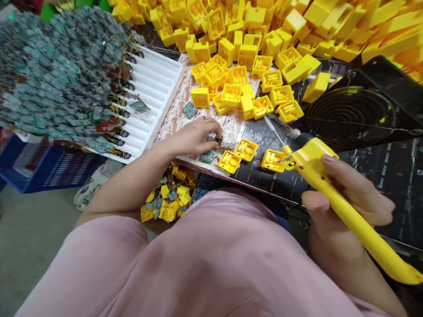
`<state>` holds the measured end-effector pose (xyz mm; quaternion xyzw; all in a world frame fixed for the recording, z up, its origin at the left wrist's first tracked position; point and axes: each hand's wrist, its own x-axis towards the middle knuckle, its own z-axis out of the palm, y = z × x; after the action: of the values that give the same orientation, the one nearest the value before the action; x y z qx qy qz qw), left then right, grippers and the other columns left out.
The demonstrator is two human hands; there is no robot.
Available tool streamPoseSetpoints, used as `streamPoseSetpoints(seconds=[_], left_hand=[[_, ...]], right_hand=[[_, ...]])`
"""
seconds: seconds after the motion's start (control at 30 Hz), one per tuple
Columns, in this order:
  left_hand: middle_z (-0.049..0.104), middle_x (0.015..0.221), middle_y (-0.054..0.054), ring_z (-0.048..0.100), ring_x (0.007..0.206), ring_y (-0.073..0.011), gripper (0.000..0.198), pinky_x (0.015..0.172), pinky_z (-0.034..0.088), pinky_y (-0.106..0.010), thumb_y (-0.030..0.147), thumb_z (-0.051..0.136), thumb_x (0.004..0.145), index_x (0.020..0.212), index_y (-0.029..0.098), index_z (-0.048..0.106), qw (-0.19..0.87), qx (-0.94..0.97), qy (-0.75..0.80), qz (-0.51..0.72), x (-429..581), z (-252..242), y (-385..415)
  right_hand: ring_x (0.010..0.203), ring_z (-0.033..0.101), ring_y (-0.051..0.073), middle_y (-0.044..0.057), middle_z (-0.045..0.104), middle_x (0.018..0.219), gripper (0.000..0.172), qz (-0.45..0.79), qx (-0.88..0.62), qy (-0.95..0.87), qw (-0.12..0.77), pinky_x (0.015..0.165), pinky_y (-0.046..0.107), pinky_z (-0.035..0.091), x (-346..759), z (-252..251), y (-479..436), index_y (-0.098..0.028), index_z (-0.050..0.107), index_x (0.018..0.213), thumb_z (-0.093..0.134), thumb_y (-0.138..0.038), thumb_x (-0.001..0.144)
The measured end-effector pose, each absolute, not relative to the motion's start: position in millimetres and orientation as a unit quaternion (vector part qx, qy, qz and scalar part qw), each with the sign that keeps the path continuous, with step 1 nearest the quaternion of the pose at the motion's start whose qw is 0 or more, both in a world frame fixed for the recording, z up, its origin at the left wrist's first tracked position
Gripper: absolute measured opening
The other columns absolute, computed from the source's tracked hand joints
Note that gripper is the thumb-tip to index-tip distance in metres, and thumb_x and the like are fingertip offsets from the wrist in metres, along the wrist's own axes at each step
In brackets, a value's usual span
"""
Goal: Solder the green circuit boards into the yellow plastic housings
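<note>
My left hand (198, 134) is closed, its fingertips bent down over a small dark round part (218, 139) just above a green circuit board (208, 155) on the bench. My right hand (352, 198) grips a yellow soldering gun (325, 182) by its long handle, the metal tip pointing left. Below that tip is an open yellow plastic case (273, 160). Two more cases, a front one (229, 161) and one behind it (246, 149), lie just right of my left hand. Another circuit board (190, 109) rests beyond the left hand.
Many yellow cases (231, 94) are heaped across the back. To the left, a white foam tray (161, 88) bears a big pile of wired circuit boards (66, 75). A black fan (350, 114) stands right. Below the bench edge are a bin of yellow pieces (170, 198) and a blue crate (62, 167).
</note>
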<state>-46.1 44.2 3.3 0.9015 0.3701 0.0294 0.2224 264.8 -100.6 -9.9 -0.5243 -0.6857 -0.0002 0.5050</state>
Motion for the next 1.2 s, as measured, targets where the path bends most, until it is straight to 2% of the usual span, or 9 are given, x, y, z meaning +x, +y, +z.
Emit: streamPoseSetpoints(seconds=[0.17,0.27,0.37,0.47,0.6,0.8,0.9,1.0,1.2], left_hand=[[0.076,0.101,-0.006,0.072,0.089,-0.0201,0.019,0.081,0.055,-0.033,0.024,0.049,0.092,0.095,0.017,0.066,0.067,0.908,0.388,0.143,-48,-14,23],[0.074,0.113,-0.007,0.073,0.094,-0.0171,0.016,0.079,0.056,-0.028,0.019,0.049,0.093,0.094,0.017,0.065,-0.017,0.911,0.35,0.216,-47,-12,13],[0.075,0.111,-0.007,0.073,0.094,-0.0154,0.011,0.077,0.057,-0.025,0.016,0.053,0.093,0.093,0.017,0.064,-0.064,0.91,0.312,0.267,-45,-8,7],[0.076,0.106,-0.005,0.074,0.092,-0.015,0.009,0.078,0.058,-0.025,0.015,0.055,0.092,0.093,0.017,0.063,-0.082,0.907,0.295,0.29,-42,-7,6],[0.077,0.104,-0.005,0.073,0.09,-0.0167,0.009,0.075,0.057,-0.027,0.012,0.056,0.09,0.094,0.017,0.063,-0.085,0.903,0.289,0.307,-40,-8,4],[0.076,0.087,-0.002,0.068,0.075,-0.0166,0.006,0.064,0.049,-0.028,0.016,0.059,0.091,0.09,0.018,0.065,-0.125,0.899,0.284,0.31,-34,-5,-8],[0.074,0.083,-0.002,0.067,0.073,-0.0158,0.012,0.064,0.048,-0.028,0.027,0.058,0.094,0.089,0.019,0.067,-0.079,0.904,0.298,0.295,-35,-9,-13],[0.076,0.089,-0.005,0.07,0.081,-0.0168,0.03,0.075,0.051,-0.03,0.043,0.054,0.097,0.101,0.017,0.069,0.066,0.876,0.375,0.296,-40,-13,-11],[0.076,0.106,-0.006,0.069,0.102,-0.0182,0.024,0.09,0.052,-0.032,0.032,0.054,0.096,0.107,0.017,0.07,0.26,0.832,0.388,0.299,-43,-13,0]], right_hand=[[0.07,0.074,0.017,0.003,0.077,0.088,0.049,0.01,-0.457,-0.722,0.519,0.066,0.026,0.059,240,5,-80,-0.026,0.06,0.134,0.063,-0.049,0.091],[0.06,0.068,0.01,-0.002,0.073,0.074,0.029,-0.007,-0.459,-0.761,0.459,0.063,0.019,0.053,221,10,-67,-0.023,0.067,0.119,0.068,-0.033,0.091],[0.061,0.065,0.01,-0.001,0.071,0.075,0.013,-0.024,-0.454,-0.798,0.397,0.06,0.02,0.048,203,6,-52,-0.022,0.069,0.104,0.066,-0.029,0.092],[0.073,0.066,0.016,0.003,0.069,0.082,0.022,-0.005,-0.44,-0.828,0.348,0.069,0.026,0.05,187,-5,-38,-0.019,0.064,0.112,0.061,-0.032,0.095],[0.076,0.063,0.015,0.0,0.067,0.082,0.023,0.005,-0.419,-0.845,0.331,0.083,0.03,0.049,176,-20,-29,-0.02,0.056,0.12,0.055,-0.022,0.097],[0.078,0.058,0.017,0.001,0.064,0.083,0.029,-0.037,-0.448,-0.832,0.326,0.08,0.033,0.046,176,-28,-28,-0.024,0.052,0.126,0.054,-0.024,0.098],[0.077,0.057,0.017,0.001,0.063,0.084,0.029,-0.067,-0.451,-0.824,0.336,0.079,0.032,0.045,178,-29,-27,-0.023,0.05,0.125,0.057,-0.026,0.097],[0.076,0.057,0.017,0.0,0.063,0.084,0.03,-0.096,-0.45,-0.817,0.347,0.078,0.031,0.045,178,-29,-27,-0.024,0.049,0.124,0.059,-0.025,0.096],[0.078,0.059,0.016,0.0,0.064,0.084,0.03,-0.093,-0.45,-0.813,0.358,0.079,0.031,0.045,177,-30,-28,-0.024,0.049,0.124,0.058,-0.026,0.096]])
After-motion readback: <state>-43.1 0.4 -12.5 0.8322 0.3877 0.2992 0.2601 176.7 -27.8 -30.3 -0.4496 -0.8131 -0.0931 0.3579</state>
